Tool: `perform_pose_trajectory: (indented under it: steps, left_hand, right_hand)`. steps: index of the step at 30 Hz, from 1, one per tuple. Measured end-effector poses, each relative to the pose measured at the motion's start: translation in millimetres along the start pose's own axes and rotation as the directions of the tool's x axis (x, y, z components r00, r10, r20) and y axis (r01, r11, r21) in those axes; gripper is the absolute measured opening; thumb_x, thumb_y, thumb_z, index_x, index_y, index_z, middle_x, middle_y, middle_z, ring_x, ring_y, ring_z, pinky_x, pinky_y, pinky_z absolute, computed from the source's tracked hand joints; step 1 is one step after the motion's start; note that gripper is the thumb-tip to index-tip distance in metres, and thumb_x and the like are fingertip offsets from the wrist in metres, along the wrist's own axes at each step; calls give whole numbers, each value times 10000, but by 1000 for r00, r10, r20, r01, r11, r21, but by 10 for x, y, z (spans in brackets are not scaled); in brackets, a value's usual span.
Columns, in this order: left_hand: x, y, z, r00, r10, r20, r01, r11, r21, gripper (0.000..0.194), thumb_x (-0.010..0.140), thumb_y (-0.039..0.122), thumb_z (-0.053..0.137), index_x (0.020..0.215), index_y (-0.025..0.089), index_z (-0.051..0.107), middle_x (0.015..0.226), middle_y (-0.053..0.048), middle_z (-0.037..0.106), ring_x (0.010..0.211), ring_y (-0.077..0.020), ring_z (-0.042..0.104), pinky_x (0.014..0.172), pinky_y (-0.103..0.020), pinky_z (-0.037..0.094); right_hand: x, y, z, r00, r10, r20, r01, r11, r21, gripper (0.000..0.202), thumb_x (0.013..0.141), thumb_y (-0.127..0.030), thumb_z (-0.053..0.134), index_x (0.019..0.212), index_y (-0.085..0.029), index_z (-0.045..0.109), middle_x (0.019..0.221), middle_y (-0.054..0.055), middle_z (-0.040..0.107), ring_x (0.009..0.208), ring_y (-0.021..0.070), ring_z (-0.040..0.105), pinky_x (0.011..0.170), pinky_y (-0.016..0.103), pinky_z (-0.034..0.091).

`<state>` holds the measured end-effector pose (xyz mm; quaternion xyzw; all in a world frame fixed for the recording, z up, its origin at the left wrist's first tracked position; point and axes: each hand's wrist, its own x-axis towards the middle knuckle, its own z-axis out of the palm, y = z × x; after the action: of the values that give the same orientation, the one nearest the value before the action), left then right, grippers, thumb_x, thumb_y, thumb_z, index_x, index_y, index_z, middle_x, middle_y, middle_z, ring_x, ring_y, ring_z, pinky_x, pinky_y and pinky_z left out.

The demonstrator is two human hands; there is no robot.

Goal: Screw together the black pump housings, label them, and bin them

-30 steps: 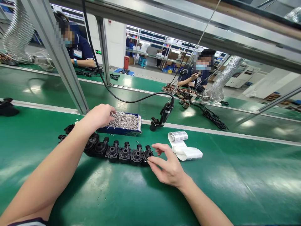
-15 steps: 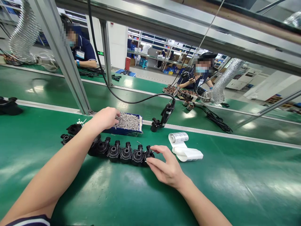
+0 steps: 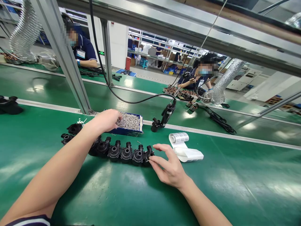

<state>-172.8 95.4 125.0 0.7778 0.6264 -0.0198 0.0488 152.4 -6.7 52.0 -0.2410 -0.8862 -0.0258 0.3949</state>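
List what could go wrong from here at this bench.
The left hand is at the blue box of small metal pieces; it could spill some, and one loose piece lies on the table.
The left forearm reaches over the row of black housings and might knock some askew.
The right hand is at the row's end; a bump there could shift the closely spaced housings.
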Motion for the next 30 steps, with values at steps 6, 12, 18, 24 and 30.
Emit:
perform_pose_trajectory:
  steps: [6,12,18,24,30]
  left_hand:
    - [21,-6,30,998,-10,-59,7,999,-46,321,805,196,787,1122,245,781,1141,-108,786,1090,-351,739,901,-357,575]
    - [1,57,1,998,26,-51,-26,1000,7,328,878,217,728,1204,237,759,1201,-107,776,1127,-332,724,889,-339,565]
    - [0,207,21,992,72,-101,-75,997,-31,242,875,144,704,1091,224,777,1139,-111,776,1053,-308,734,862,-330,550]
    - [17,452,95,977,168,-134,-176,983,-48,173,890,91,689,986,210,770,1082,-106,749,1038,-283,722,876,-322,541]
    - [49,576,205,959,248,-136,-257,965,-54,268,831,166,850,1074,190,740,1133,-128,690,1138,-337,676,875,-347,549]
  right_hand:
    - [4,-17,-8,995,-95,32,98,991,-89,186,948,-61,661,1092,-174,694,1245,194,644,1119,301,669,839,465,643]
    - [-57,113,43,997,73,-5,-72,992,101,272,1009,-137,593,1251,-203,697,1285,173,653,1125,265,680,891,434,629]
    - [27,589,390,743,611,273,-664,726,180,242,1009,-326,605,1083,-142,743,1070,132,724,868,203,696,667,286,556]
    - [543,736,765,641,499,583,-645,762,58,162,874,-272,823,948,-138,772,830,36,734,706,150,645,671,245,485]
    - [782,742,667,529,516,674,-586,797,-150,81,931,-156,722,850,-150,721,848,73,741,830,215,691,704,271,434]
